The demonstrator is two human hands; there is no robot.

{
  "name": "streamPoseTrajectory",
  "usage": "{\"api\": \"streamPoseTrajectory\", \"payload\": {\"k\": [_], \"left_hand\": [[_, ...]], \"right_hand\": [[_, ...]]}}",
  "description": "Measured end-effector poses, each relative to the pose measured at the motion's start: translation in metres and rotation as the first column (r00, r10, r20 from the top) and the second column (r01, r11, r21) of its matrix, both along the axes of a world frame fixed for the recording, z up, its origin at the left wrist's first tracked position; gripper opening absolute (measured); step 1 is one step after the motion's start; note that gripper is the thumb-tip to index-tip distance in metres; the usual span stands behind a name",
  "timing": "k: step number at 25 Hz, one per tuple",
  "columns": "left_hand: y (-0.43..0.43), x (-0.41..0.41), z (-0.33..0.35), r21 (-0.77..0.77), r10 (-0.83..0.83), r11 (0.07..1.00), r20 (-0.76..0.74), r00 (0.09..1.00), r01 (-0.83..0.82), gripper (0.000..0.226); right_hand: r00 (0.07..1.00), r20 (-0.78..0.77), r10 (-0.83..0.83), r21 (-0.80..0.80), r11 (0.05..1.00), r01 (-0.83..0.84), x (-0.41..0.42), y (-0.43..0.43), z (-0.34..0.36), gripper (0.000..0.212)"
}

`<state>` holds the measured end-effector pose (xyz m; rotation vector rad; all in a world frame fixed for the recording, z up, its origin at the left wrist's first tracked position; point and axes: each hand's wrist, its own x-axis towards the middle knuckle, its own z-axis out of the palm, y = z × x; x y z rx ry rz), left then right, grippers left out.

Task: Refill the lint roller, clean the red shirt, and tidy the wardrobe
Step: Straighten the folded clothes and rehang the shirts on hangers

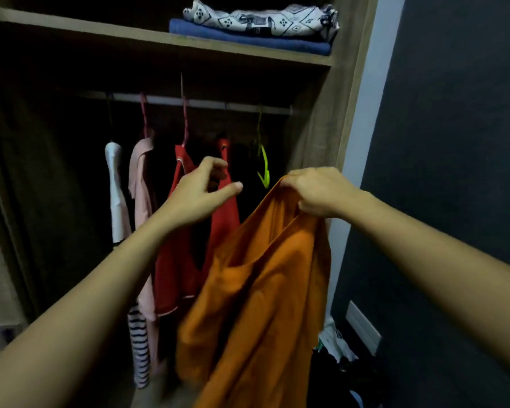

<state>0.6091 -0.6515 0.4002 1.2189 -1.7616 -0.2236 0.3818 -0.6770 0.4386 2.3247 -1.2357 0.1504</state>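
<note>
The open wardrobe [348,83] is dim inside, with a rail [206,103] running across it under a shelf [100,30]. Farthest left on the rail hangs a white garment [114,184], and just beside it a pale pink shirt [142,201], with a black-and-white striped garment [140,348] showing below its hem. Next along is the red shirt [177,260], hanging from a pink hanger [185,122] near the middle of the rail, its front falling open in two panels. The left hand [202,192] is raised in front of the red shirt's upper part. Its fingers are loosely curved, the thumb stands apart, and it holds nothing; whether it touches the red cloth cannot be told. To the right of the red shirt a bare lime-green hanger [262,163] hangs from the rail. Just below and in front of that hanger is the orange shirt [262,290], held up outside the wardrobe and hanging down in loose folds that overlap the lower right of the red shirt. The right hand [318,191] grips the orange shirt at its top edge, fingers curled round a bunch of the fabric. Above, at the right end of the shelf, a folded blue cloth [248,39] lies with a folded black-and-white patterned cloth [262,19] on top of it. Right of the wardrobe is a dark wall [454,113] with a pale wall plate [362,325] low down, and near it on the floor lies a white bag [333,340] among dark things too dim to make out.
</note>
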Motion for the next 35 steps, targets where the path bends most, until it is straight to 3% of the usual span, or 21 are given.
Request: {"api": "streamPoseTrajectory", "payload": {"k": [2,4,10,13,16,18,25,31,35], "left_hand": [[-0.028,-0.020,0.016,-0.075,0.043,0.996,-0.058,0.997,-0.047,0.036],[-0.060,-0.041,0.028,-0.051,0.055,0.997,-0.090,0.994,-0.059,0.034],[-0.181,-0.095,0.052,0.290,0.208,0.949,-0.288,0.935,-0.121,0.072],[-0.219,-0.109,0.051,0.400,0.303,0.907,-0.393,0.868,-0.135,0.061],[-0.234,-0.114,0.053,0.296,0.318,0.931,-0.377,0.870,-0.212,0.038],[-0.232,-0.116,0.058,0.217,0.326,0.940,-0.359,0.874,-0.262,0.034],[-0.164,-0.109,0.044,0.037,0.251,0.967,-0.291,0.923,-0.251,0.051],[-0.064,-0.065,-0.025,-0.121,0.293,0.948,-0.018,0.956,-0.293,0.063],[-0.013,-0.005,-0.065,-0.253,0.392,0.905,0.181,0.902,-0.342,0.054]], "right_hand": [[0.984,-0.162,-0.078,-0.074,0.995,0.067,-0.001,-0.023,0.002,0.049],[0.956,-0.238,-0.171,-0.077,0.985,0.157,-0.006,-0.041,-0.001,0.055],[0.922,-0.266,-0.280,-0.131,0.958,0.253,-0.018,-0.072,-0.010,0.061],[0.909,-0.293,-0.297,-0.180,0.951,0.253,-0.019,-0.077,-0.014,0.061],[0.914,-0.277,-0.295,-0.193,0.949,0.248,-0.020,-0.080,-0.014,0.062],[0.917,-0.273,-0.292,-0.196,0.950,0.244,-0.020,-0.081,-0.015,0.062],[0.902,-0.292,-0.316,-0.207,0.942,0.263,-0.019,-0.078,-0.017,0.060],[0.914,-0.253,-0.316,-0.181,0.944,0.276,-0.018,-0.078,-0.018,0.052],[0.912,-0.233,-0.337,-0.118,0.941,0.317,-0.011,-0.073,-0.019,0.055]]}}
